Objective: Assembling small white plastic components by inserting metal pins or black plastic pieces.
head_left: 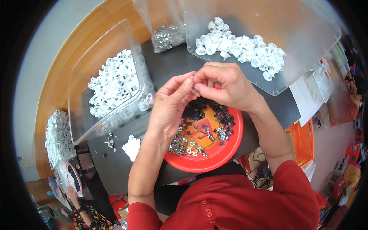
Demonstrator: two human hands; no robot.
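My left hand (pixel 172 94) and my right hand (pixel 228 84) meet above the far rim of a round red tray (pixel 201 167). Fingertips of both are pinched together around something small, mostly hidden by the fingers. Small black parts (pixel 227 119) are heaped along the tray's far and right sides. Shiny silver metal pieces (pixel 178 145) lie at its near left. Left of my hands, a clear plastic bin (pixel 105 125) holds many white plastic pieces (pixel 117 78). A larger translucent bin (pixel 264 21) at the far right has similar clear-white pieces (pixel 245 48) in it.
A bag of metal parts (pixel 167 37) stands between the bins. Crumpled white tissue (pixel 132 148) and a few metal bits (pixel 110 142) lie on the dark table (pixel 109 168). An orange basket (pixel 301 143) is at the right. Another person's hand (pixel 71 194) shows lower left.
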